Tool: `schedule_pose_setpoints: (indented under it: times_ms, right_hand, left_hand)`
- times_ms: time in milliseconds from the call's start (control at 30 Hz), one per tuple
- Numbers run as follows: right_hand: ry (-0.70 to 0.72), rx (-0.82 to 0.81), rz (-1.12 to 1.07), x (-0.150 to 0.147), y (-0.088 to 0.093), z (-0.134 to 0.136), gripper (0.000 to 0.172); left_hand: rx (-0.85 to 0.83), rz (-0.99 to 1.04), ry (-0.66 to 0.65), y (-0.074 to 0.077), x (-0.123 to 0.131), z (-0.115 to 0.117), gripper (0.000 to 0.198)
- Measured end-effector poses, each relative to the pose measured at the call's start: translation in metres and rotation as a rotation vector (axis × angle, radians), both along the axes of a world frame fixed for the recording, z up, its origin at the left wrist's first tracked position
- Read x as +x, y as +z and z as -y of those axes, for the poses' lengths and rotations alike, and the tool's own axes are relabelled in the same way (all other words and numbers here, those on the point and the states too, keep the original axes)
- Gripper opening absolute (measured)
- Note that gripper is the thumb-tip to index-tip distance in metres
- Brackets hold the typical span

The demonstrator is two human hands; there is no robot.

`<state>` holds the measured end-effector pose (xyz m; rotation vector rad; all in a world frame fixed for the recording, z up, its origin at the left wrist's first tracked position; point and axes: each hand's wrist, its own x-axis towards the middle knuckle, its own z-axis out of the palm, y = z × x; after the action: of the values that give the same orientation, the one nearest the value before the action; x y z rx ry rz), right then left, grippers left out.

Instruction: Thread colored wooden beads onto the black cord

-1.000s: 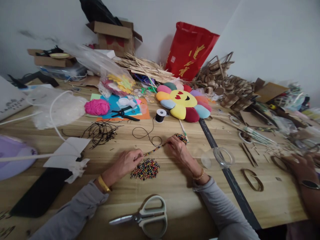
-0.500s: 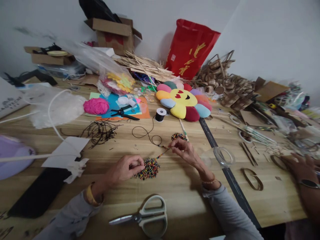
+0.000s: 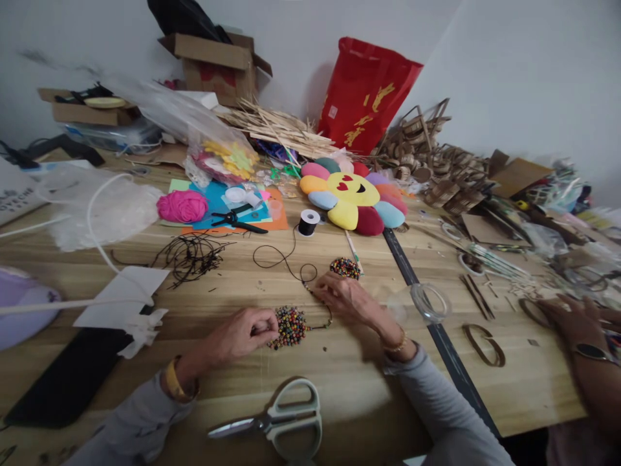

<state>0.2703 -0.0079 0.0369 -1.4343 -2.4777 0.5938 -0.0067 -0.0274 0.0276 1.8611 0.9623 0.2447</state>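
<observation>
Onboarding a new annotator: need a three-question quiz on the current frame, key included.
1. Which of the person's hands is nearer the larger bead pile?
2. True or false: the scissors lie apart from that pile.
3. The spool is wound with cord that is: A) pink B) black C) green

Key: 1. The left hand. 2. True. 3. B.

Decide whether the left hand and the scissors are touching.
Apart: the head view shows a plain strip of tabletop between the left hand and the scissors.
</observation>
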Motion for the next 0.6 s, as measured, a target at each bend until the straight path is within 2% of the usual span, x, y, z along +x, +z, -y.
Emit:
schedule_pose_setpoints:
  times_ms: [133, 300, 500, 600]
  right_hand:
    - [0.059, 0.137, 0.191, -0.02, 0.001, -0.018, 0.016]
    - [0.221, 0.173, 0.332, -0.034, 0.005, -0.038, 0.025]
    - [0.271, 0.175, 0.402, -0.029, -0.01, -0.057, 0.019]
    - [0.25, 0.164, 0.391, -0.024, -0.018, -0.061, 0.018]
  left_hand:
    - [0.002, 0.005, 0.012, -0.004, 0.0, 0.0, 0.019]
    - [0.013, 0.012, 0.025, -0.005, -0.001, 0.001, 0.02]
    - [0.014, 0.024, 0.031, -0.008, -0.002, -0.001, 0.022]
    - [0.028, 0.044, 0.04, -0.01, -0.003, -0.003, 0.022]
